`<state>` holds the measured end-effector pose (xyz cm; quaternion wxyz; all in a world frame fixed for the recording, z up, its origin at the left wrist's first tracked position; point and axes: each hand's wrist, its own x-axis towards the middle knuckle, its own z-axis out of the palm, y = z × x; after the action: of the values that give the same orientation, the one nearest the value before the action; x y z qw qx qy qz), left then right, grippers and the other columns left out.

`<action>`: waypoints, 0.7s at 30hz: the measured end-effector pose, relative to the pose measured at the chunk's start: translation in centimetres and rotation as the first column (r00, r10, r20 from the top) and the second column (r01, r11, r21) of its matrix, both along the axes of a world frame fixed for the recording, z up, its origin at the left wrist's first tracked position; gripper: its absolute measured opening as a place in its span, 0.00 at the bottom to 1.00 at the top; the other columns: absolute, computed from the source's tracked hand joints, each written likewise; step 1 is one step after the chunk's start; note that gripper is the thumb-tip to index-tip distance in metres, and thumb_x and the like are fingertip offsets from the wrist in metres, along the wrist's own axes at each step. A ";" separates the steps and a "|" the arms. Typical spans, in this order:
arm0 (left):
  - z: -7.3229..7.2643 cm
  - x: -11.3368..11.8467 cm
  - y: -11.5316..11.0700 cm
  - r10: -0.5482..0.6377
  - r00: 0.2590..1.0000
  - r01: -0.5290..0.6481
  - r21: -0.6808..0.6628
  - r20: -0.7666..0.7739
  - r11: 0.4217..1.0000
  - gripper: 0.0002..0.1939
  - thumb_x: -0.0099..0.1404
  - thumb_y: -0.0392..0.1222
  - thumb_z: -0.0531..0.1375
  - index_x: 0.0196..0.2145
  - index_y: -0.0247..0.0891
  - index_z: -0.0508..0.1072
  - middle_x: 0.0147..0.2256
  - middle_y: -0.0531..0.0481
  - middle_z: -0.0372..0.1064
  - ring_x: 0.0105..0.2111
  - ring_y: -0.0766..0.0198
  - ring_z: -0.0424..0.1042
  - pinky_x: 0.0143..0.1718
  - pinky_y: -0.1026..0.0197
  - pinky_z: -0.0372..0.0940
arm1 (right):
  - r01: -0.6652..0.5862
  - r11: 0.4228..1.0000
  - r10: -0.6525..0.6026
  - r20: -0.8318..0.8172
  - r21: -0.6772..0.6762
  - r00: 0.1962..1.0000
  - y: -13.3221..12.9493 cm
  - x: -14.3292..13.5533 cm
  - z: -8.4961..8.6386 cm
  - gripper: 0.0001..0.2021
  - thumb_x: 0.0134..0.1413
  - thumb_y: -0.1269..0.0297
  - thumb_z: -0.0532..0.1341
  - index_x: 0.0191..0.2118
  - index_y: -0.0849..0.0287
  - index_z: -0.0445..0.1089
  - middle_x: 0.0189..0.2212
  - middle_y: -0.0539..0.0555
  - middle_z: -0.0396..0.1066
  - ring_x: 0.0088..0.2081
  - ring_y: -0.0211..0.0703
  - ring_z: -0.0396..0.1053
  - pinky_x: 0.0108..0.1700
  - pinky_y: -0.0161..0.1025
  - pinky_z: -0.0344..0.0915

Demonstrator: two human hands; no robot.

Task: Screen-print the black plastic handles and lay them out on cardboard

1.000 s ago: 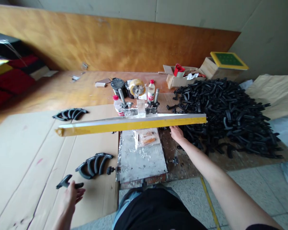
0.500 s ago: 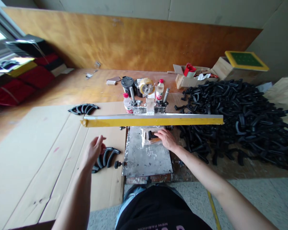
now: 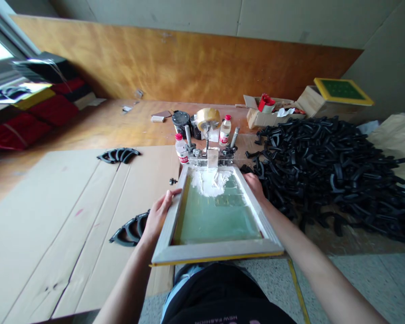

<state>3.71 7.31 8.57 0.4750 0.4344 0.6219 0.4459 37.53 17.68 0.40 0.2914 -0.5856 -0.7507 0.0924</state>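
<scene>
A screen-printing frame [image 3: 219, 250] with a pale border and a green mesh [image 3: 216, 222] extends toward me, tilted, over the plate I work at. White paste [image 3: 211, 182] is smeared on the far part of the mesh. My left hand [image 3: 160, 211] is at the frame's left side, its thumb and fingers closed against the edge. My right hand [image 3: 254, 184] is beside the right side, close to the black parts; its fingertips are partly hidden. Curved black handles [image 3: 126, 231] lie in a row by my left forearm. The frame hides the metal plate below.
A large pile of black handles [image 3: 334, 171] covers the right side. Behind the frame stand two red-capped bottles [image 3: 225, 130], [image 3: 181, 148], a black tub [image 3: 181, 121] and a tape roll [image 3: 207, 118]. Another row of handles [image 3: 119, 155] lies on cardboard [image 3: 67, 202].
The frame has swung down from edge-on toward me and now covers the plate. My left hand has moved right to its edge; my right hand has left the plate for its right side.
</scene>
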 end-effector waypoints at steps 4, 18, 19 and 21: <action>-4.7 0.3 -1.7 0.033 0.998 -0.040 -0.119 -0.059 0.992 0.40 0.55 0.63 0.62 0.60 0.38 0.67 0.34 0.48 0.77 0.29 0.60 0.73 0.30 0.62 0.65 | -0.038 0.986 0.031 0.046 0.163 0.998 4.0 -3.4 3.2 0.24 0.56 0.67 0.63 0.59 0.63 0.64 0.56 0.64 0.63 0.56 0.53 0.63 0.58 0.48 0.61; -8.9 -0.1 -1.5 0.035 0.990 -0.059 -0.173 -0.135 0.983 0.37 0.57 0.61 0.60 0.60 0.41 0.67 0.32 0.49 0.75 0.29 0.60 0.73 0.29 0.62 0.66 | -0.728 0.679 0.711 0.336 -0.096 0.618 -0.5 -7.3 4.4 0.03 0.53 0.73 0.61 0.33 0.59 0.71 0.32 0.53 0.72 0.36 0.43 0.68 0.39 0.37 0.61; -8.7 0.0 -1.5 0.043 0.991 -0.064 -0.170 -0.126 0.983 0.37 0.57 0.61 0.61 0.59 0.41 0.68 0.32 0.49 0.75 0.29 0.60 0.73 0.29 0.62 0.66 | -0.714 0.696 0.697 0.321 -0.084 0.641 -0.4 -7.4 4.5 0.03 0.53 0.72 0.61 0.32 0.59 0.70 0.31 0.52 0.72 0.35 0.43 0.67 0.39 0.37 0.61; -8.3 0.1 -1.6 0.058 0.994 -0.074 -0.166 -0.096 0.983 0.37 0.56 0.61 0.62 0.59 0.40 0.68 0.31 0.50 0.75 0.29 0.60 0.73 0.29 0.62 0.66 | -0.646 0.763 0.620 0.308 -0.023 0.722 -0.3 -7.8 3.9 0.04 0.55 0.73 0.60 0.32 0.59 0.71 0.32 0.53 0.72 0.37 0.44 0.67 0.40 0.38 0.62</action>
<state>3.78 5.70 0.24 0.4665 0.3913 0.6927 0.3867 29.70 17.41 4.34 0.1510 -0.2878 -0.9435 0.0648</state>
